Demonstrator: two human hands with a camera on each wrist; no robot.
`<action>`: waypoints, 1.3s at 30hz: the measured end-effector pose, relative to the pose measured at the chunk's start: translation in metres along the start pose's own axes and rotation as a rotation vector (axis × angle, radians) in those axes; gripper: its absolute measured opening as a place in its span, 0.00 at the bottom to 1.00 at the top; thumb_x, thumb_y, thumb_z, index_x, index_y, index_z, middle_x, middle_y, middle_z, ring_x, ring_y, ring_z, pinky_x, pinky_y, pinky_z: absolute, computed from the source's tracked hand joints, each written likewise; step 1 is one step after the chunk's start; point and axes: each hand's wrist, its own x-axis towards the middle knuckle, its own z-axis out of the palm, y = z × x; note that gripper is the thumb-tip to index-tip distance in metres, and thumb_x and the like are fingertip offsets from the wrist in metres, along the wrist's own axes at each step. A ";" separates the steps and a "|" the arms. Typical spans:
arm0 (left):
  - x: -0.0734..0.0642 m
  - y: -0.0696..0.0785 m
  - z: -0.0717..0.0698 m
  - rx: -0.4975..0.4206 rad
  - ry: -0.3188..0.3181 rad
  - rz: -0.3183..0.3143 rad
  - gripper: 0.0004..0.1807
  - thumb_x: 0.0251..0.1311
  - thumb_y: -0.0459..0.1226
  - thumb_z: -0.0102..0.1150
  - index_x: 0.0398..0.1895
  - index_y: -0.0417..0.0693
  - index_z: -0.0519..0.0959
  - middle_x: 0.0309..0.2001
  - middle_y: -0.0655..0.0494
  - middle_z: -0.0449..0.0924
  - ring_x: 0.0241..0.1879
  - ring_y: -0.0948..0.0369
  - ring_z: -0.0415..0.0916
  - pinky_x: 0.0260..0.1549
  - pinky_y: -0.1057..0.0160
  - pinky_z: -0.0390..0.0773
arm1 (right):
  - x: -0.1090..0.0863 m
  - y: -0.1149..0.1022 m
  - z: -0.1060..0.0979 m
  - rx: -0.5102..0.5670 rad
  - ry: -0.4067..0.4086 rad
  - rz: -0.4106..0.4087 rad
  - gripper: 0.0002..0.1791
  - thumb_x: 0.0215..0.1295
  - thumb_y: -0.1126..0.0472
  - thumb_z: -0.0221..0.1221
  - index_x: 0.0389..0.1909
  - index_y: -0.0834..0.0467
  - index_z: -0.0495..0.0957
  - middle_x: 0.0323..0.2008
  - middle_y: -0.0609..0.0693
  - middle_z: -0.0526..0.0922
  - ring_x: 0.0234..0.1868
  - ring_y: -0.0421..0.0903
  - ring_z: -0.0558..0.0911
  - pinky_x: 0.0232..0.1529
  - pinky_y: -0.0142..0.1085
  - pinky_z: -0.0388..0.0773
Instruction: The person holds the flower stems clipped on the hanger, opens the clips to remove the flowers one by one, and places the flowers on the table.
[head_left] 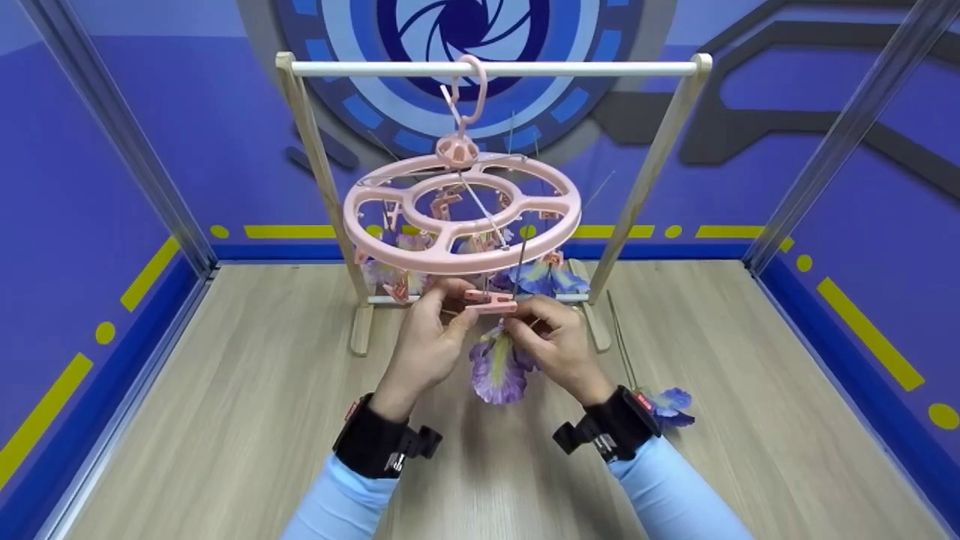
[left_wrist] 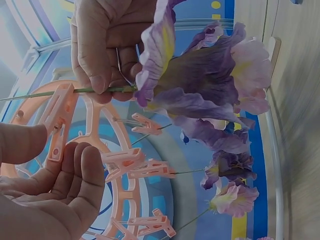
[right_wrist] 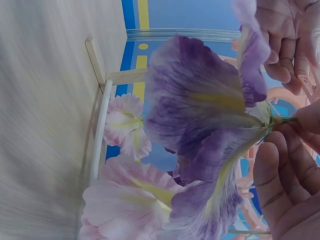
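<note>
Below hanger [head_left: 450, 262], left fingers [head_left: 457, 328] pinch clip [head_left: 493, 303], right fingers [head_left: 544, 310] pinch purple flower [head_left: 497, 375] by stem [left_wrist: 120, 89]; clipped blossoms [head_left: 546, 280] behind

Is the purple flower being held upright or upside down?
Upside down: the bloom points toward the tabletop, while its stem rises above the right hand pinching it.
</note>
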 end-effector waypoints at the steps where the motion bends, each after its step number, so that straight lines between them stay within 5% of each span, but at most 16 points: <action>1: 0.000 0.000 0.000 -0.001 -0.002 0.003 0.11 0.67 0.27 0.61 0.50 0.33 0.77 0.47 0.41 0.82 0.45 0.48 0.80 0.47 0.55 0.79 | 0.000 0.000 0.000 -0.001 0.001 0.000 0.07 0.64 0.75 0.64 0.39 0.62 0.87 0.32 0.53 0.86 0.29 0.39 0.78 0.27 0.30 0.76; 39: 0.001 -0.001 -0.001 -0.017 0.011 0.019 0.09 0.65 0.25 0.61 0.47 0.33 0.79 0.45 0.41 0.84 0.44 0.49 0.82 0.45 0.55 0.81 | -0.003 0.005 0.001 0.009 -0.016 -0.028 0.07 0.62 0.76 0.64 0.38 0.64 0.86 0.34 0.57 0.86 0.31 0.38 0.79 0.28 0.32 0.78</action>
